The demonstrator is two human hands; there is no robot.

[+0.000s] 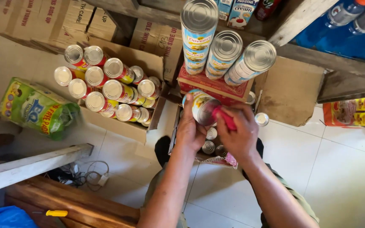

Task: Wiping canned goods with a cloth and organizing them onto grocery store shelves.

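My left hand (pixel 189 131) grips a tin (pixel 202 106) above the open box (pixel 210 147); my right hand (pixel 238 134) pinches a red marker (pixel 224 118) against its end; three tins (pixel 227 52) stand stacked on the carton (pixel 216 86), more wait in the box, so I judge it partway.

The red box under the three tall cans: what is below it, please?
Below the red box sits an open carton with small cans, tops up. The hands and box cover most of them, so no count is possible.
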